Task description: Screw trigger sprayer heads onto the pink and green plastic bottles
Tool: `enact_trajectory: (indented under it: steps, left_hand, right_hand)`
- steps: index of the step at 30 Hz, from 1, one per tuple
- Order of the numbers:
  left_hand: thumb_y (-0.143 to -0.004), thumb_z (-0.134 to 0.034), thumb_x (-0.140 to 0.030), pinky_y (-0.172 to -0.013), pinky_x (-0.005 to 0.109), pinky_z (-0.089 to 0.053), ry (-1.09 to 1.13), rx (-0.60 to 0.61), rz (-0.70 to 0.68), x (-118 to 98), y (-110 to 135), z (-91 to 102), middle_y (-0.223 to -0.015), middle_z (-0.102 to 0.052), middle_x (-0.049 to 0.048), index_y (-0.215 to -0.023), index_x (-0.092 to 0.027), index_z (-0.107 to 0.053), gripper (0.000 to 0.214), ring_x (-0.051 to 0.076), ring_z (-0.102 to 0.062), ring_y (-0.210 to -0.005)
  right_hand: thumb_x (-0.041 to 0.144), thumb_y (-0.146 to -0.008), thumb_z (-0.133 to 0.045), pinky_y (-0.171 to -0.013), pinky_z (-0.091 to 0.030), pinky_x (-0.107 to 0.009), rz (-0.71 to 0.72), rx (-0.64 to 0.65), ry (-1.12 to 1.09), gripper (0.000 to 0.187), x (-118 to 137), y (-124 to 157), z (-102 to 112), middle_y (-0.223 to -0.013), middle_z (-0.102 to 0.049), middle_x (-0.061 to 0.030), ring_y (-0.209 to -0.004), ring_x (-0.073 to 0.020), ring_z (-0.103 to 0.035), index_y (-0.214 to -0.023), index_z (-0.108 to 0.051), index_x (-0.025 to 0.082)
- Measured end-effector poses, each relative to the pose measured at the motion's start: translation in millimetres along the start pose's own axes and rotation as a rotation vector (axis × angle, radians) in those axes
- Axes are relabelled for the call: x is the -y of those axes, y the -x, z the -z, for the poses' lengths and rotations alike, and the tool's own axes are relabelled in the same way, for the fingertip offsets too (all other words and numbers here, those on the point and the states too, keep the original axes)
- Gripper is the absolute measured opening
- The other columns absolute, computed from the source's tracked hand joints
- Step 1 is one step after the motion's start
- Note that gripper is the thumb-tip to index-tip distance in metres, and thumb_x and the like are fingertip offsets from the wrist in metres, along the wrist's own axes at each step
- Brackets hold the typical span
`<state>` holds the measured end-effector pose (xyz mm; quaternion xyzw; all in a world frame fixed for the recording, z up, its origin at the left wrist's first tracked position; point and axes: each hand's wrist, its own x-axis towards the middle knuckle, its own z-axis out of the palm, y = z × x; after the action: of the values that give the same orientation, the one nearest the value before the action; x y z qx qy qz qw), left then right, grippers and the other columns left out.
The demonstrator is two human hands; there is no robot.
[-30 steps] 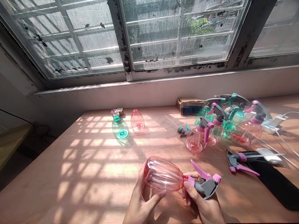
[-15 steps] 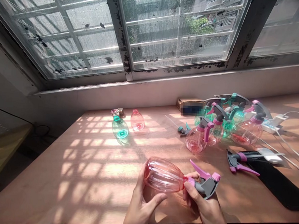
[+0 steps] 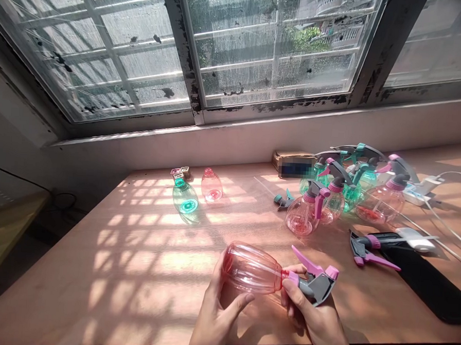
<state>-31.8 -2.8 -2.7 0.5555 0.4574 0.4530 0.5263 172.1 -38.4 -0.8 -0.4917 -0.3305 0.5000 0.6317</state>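
Observation:
My left hand [image 3: 220, 307] cradles the clear pink body of a spray bottle [image 3: 251, 269], which lies on its side in the air with its neck to the right. At that neck, my right hand [image 3: 313, 311] pinches the pink collar of a grey-and-pink trigger spray head [image 3: 321, 286]. Some red neck thread shows beside the collar; how tightly it sits I cannot tell. A loose spray head [image 3: 365, 249] with a pink trigger lies right of my right hand. Further back, a green bottle [image 3: 185, 198] and a pink bottle [image 3: 212, 186] stand without heads.
Several bottles with spray heads [image 3: 301, 215] crowd the back right, near a loose teal-and-grey spray head [image 3: 283, 200]. A cardboard box [image 3: 292, 164] sits by the wall. On the right lie a black flat object [image 3: 429, 286], a white device [image 3: 416, 239] and white cables.
The pink bottle and the spray head have shifted very slightly left, and my right fingers have moved a little at the collar. Both hands keep their hold.

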Motion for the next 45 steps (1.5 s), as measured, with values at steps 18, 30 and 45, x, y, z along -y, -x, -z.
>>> enact_trajectory:
  steps: [18,30,45]
  left_hand:
    - [-0.088,-0.082,-0.045,-0.132,0.049,-0.030,-0.007,-0.014,0.004,-2,1,-2.5,-0.171,-0.046,0.0057,-0.160,-0.036,-0.047,0.080,0.034,-0.037,-0.160]
    - [-0.090,-0.082,-0.046,-0.131,0.048,-0.032,-0.024,-0.016,0.012,-5,3,-2.0,-0.171,-0.046,0.0060,-0.161,-0.036,-0.044,0.081,0.034,-0.038,-0.159]
    - [-0.089,-0.082,-0.046,-0.131,0.049,-0.033,-0.026,-0.022,0.017,-6,3,-4.0,-0.171,-0.046,0.0062,-0.161,-0.036,-0.045,0.082,0.034,-0.039,-0.159]
  right_hand:
    - [0.058,-0.087,-0.085,-0.040,-0.038,-0.014,0.010,0.011,-0.013,0.042,-2,0,1,-0.058,-0.065,0.0033,-0.044,-0.0086,-0.053,-0.095,-0.063,0.023]
    - [0.057,-0.086,-0.085,-0.042,-0.041,-0.017,0.012,0.001,-0.013,0.041,-1,1,1,-0.059,-0.066,0.0033,-0.044,-0.0099,-0.053,-0.099,-0.066,0.023]
    - [0.056,-0.087,-0.085,-0.044,-0.043,-0.019,0.015,-0.011,-0.008,0.041,0,1,0,-0.059,-0.067,0.0029,-0.046,-0.0109,-0.055,-0.099,-0.068,0.022]
